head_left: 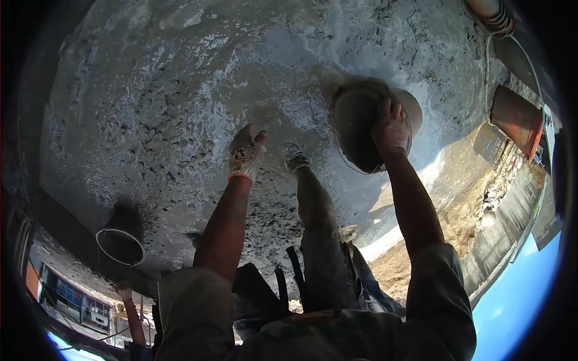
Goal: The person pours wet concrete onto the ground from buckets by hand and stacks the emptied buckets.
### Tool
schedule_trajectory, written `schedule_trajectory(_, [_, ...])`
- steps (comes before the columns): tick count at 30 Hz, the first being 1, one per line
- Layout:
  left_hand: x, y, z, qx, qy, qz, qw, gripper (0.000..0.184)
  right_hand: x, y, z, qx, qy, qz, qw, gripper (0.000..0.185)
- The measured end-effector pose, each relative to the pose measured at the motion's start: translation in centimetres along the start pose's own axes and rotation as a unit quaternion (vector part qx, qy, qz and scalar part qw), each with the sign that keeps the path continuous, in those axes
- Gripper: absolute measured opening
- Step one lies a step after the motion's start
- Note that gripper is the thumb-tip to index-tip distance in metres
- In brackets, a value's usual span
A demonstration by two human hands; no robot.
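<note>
My left hand [246,153], in a dotted knit work glove with an orange cuff, is stretched out above wet grey concrete [180,120]. Its thumb stands apart from the fingers and nothing is in it. On the right, my right hand [392,127] grips a dark bucket [361,129] at its rim or upper side. The bucket is tipped over the concrete, its wire handle hanging along the near side. Whether anything is left inside it cannot be made out. Between my arms a leg [316,204] smeared with concrete reaches into the wet surface.
Another bucket [122,237] is tilted at the lower left, near a co-worker's raised hand [124,292]. A reddish-edged container [516,120] stands at the right beside a pale hose or cable. Another person's arm [490,15] enters at the upper right. Sandy ground [463,222] borders the concrete.
</note>
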State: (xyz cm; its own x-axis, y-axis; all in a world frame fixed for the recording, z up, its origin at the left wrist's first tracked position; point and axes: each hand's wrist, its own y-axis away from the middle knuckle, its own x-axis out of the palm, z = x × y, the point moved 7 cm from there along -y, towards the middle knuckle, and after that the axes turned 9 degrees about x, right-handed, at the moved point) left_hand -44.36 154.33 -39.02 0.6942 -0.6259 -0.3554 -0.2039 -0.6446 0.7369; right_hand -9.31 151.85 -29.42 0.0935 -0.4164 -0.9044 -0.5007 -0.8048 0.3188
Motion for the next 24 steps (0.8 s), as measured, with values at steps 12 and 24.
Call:
schedule_trajectory(12, [13.6, 4.3, -6.7, -0.287, 0.581, 0.051, 0.760, 0.073, -11.9, -2.8, -2.7, 0.048, -0.377, 0.064, 0.923, 0.052])
schedule_trajectory(24, [-12.6, -2.6, -7.2, -0.035, 0.407, -0.364, 0.837, 0.032, -14.5, -2.9, 8.1, 0.161, -0.526, 0.372, 0.748, 0.056])
